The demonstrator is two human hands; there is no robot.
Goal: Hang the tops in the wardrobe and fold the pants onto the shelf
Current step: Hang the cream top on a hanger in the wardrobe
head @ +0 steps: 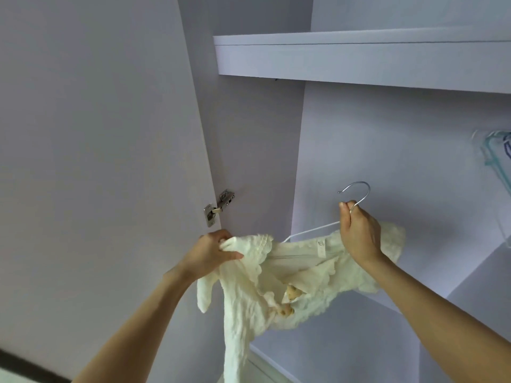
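Note:
A cream, crinkled top (276, 288) hangs partly draped over a thin white wire hanger (312, 230) with a metal hook (358, 189). My right hand (358, 233) grips the hanger at the base of its hook, in front of the wardrobe's back wall. My left hand (213, 251) pinches the top's left shoulder, holding the fabric out beyond the hanger's left end. The rest of the top dangles below both hands. No pants are in view.
A white wardrobe shelf (359, 59) runs overhead. The open door (96, 161) stands at the left with a metal hinge (218, 207). Pale green and clear hangers (495, 156) hang at the right edge. A lower shelf (345, 355) lies beneath the top.

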